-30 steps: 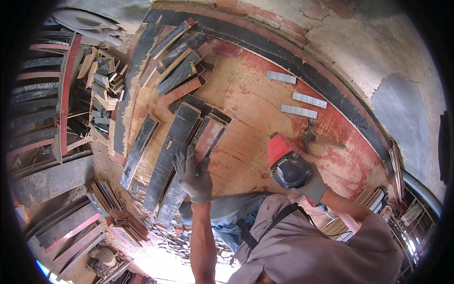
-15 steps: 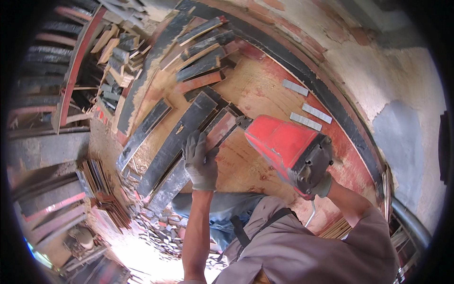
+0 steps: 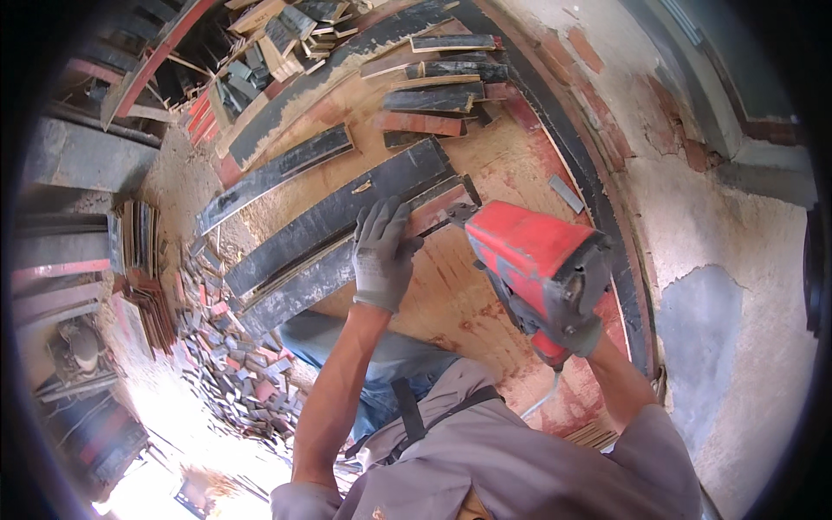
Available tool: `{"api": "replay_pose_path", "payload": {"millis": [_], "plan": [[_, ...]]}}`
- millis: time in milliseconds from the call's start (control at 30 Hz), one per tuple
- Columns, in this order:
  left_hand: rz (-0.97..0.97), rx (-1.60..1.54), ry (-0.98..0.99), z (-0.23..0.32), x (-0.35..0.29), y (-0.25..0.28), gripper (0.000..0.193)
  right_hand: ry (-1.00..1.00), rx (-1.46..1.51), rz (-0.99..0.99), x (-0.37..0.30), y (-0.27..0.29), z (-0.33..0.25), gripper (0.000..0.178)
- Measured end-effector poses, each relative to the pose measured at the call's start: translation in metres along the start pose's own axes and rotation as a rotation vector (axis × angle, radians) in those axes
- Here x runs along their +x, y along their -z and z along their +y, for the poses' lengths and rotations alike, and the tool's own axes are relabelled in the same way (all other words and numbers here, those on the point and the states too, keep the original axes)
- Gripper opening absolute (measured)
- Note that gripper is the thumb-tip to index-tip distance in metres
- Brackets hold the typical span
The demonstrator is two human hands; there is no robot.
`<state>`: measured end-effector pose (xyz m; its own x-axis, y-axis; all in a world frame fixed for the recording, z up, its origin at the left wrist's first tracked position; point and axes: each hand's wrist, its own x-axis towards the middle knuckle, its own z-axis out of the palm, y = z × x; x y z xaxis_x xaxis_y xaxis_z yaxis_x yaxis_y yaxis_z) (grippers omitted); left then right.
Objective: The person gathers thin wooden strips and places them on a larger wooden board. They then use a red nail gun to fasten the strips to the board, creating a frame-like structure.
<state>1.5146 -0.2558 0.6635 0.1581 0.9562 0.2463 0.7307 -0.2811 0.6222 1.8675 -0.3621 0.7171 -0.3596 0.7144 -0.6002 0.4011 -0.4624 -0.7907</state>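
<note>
My right hand (image 3: 587,336), gloved in grey, is wrapped round the handle of a red and black nail gun (image 3: 530,247). The gun's nose sits at the right end of a narrow reddish wood strip (image 3: 438,208). My left hand (image 3: 381,256), also gloved, lies flat with fingers stretched over the near edge of the boards, beside that strip. Under and left of it runs a scuffed black board (image 3: 303,284), and beyond that a longer black board (image 3: 342,215) with a pale chip. A thin air hose (image 3: 542,403) trails from the gun's handle.
A plywood sheet (image 3: 459,299) lies beneath the boards. Several short planks (image 3: 433,97) are stacked at its far side; another black plank (image 3: 277,178) lies left. A grey nail strip (image 3: 566,193) is near the right edge. Offcuts (image 3: 247,377) heap at lower left; a worn wall (image 3: 719,234) stands right.
The whole view has turned and shifted. Two of the three grey nail strips no longer show. Both hands keep their places: left on the boards, right on the nail gun.
</note>
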Motion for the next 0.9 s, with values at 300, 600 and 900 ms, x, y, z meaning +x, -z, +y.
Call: {"api": "replay_pose_path", "payload": {"millis": [300, 600, 900], "plan": [[0.089, -0.037, 0.028, -0.01, -0.01, 0.03, 0.059, 0.321, -0.118, 0.074, 0.011, -0.023, -0.041, 0.058], [0.171, -0.226, 0.051, -0.043, -0.031, 0.037, 0.046, 0.569, -0.448, 0.093, 0.05, -0.051, -0.07, 0.061], [0.177, -0.197, 0.074, -0.041, -0.031, 0.039, 0.048, 0.384, -0.43, 0.126, 0.03, -0.041, -0.101, 0.039]]}}
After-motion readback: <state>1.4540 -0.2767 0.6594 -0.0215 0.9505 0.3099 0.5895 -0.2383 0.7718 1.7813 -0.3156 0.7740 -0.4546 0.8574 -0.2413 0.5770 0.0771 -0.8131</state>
